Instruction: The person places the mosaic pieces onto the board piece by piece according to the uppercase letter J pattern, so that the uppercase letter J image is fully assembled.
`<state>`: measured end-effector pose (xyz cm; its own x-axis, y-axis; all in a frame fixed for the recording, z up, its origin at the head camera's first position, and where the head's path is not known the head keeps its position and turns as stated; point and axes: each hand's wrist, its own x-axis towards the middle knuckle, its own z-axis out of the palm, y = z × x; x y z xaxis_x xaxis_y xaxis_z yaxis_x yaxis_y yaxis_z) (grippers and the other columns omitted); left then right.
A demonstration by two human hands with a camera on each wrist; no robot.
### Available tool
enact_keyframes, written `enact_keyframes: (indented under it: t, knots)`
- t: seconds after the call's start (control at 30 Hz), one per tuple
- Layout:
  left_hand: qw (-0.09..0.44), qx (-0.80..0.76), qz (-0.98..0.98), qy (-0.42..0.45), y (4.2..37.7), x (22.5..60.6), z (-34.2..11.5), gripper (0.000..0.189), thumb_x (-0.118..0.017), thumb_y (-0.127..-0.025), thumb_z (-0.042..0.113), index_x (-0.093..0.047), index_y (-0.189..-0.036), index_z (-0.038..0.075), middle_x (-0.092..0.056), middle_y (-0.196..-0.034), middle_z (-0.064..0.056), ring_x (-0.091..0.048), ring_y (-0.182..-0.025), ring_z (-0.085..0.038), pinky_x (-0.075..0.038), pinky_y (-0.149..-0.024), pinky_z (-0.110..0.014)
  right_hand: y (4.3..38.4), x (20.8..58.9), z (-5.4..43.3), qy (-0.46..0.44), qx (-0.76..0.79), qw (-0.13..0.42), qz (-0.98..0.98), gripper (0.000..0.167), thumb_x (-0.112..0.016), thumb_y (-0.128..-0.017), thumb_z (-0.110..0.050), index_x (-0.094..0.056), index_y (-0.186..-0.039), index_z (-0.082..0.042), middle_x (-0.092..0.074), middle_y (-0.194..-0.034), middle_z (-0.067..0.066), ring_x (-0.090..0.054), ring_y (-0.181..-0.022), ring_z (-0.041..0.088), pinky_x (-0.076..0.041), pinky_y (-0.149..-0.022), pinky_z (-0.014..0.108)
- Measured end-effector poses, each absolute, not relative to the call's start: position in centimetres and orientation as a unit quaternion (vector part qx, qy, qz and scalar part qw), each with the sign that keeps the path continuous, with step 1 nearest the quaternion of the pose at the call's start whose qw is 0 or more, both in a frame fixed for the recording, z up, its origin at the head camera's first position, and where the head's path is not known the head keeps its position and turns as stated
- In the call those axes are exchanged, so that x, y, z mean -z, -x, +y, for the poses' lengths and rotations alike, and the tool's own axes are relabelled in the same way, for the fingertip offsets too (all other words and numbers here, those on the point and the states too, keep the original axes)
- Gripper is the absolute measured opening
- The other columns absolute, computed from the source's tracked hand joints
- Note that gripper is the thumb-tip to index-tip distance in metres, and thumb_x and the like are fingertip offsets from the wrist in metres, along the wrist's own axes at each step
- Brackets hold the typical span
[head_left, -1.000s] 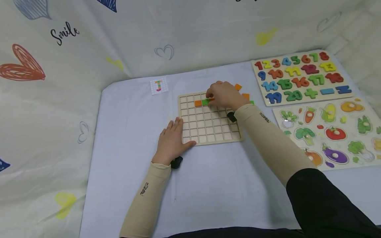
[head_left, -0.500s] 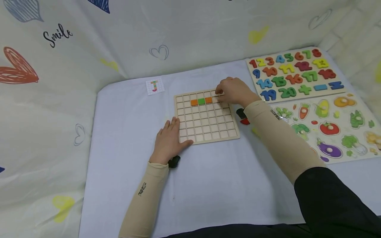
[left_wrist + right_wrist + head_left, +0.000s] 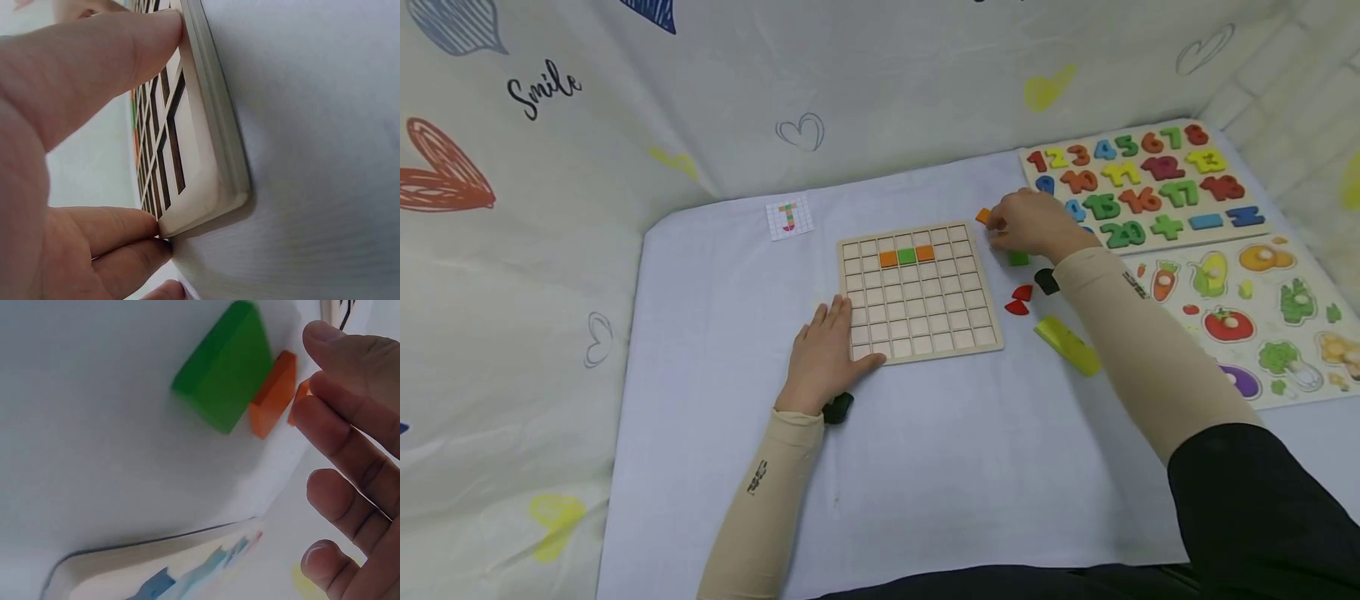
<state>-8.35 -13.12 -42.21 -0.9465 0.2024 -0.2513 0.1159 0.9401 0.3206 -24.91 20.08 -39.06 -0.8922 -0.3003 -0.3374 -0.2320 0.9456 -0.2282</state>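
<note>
My left hand [image 3: 822, 358] rests against the near left corner of a wooden grid board [image 3: 925, 326]. In the left wrist view, its thumb lies on the rim and its fingertips touch the side. One row of the board bears a green tile [image 3: 907, 256] between two orange tiles. Right of the board, my right hand [image 3: 1036, 223] is over loose square tiles. A green tile [image 3: 228, 369], an orange tile [image 3: 274, 397] and another orange tile [image 3: 300, 399] show beside its loosely extended fingers in the right wrist view. Nothing is visible between those fingers.
Two red quarter-round pieces [image 3: 1017, 308] and a yellow-green strip-shaped piece [image 3: 1063, 343] lie right of the board. A patterned card [image 3: 789, 217] lies behind it, left. Further right are a number puzzle [image 3: 1153, 187] and a vegetable puzzle [image 3: 1262, 321], partly behind my right arm.
My right hand has moved off the grid board to the right, over the loose tiles. Its departure uncovered the second orange tile in the row. My left hand has stayed on the corner.
</note>
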Motion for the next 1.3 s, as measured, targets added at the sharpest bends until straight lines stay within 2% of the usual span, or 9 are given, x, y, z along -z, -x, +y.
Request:
enact_keyframes:
  t: [0.67,1.03,1.3]
  knots:
    - [0.139,-0.154,0.975,-0.084,8.3,42.5,-13.2,0.108,-0.075,-0.088,0.061,-0.024,-0.165,0.005,-0.024,-0.173,-0.016,-0.023,-0.161,-0.038,-0.031,-0.125,-0.061,24.6,39.1,21.5,0.131,0.083,0.199,0.968,0.033,-0.071,-0.097,-0.020,-0.072,-0.126,-0.004,-0.069,-0.128,0.019,-0.054,-0.117,0.037,-0.047,-0.106,0.057]
    - [0.135,-0.158,0.975,-0.081,8.5,42.5,-13.2,0.108,-0.075,-0.088,0.060,-0.024,-0.165,0.006,-0.024,-0.173,-0.015,-0.023,-0.161,-0.038,-0.030,-0.125,-0.062,23.7,38.6,17.3,0.176,0.102,0.164,0.965,0.034,-0.073,-0.095,-0.025,-0.075,-0.124,-0.007,-0.073,-0.123,0.013,-0.055,-0.113,0.033,-0.048,-0.101,0.052]
    - [0.134,-0.159,0.975,-0.081,8.4,42.5,-13.3,0.107,-0.075,-0.088,0.061,-0.023,-0.166,0.007,-0.024,-0.173,-0.014,-0.023,-0.161,-0.038,-0.030,-0.125,-0.062,22.7,38.7,13.5,0.250,0.107,0.118,0.955,0.029,-0.080,-0.090,-0.025,-0.079,-0.113,-0.008,-0.077,-0.112,0.010,-0.058,-0.105,0.030,-0.047,-0.098,0.049]
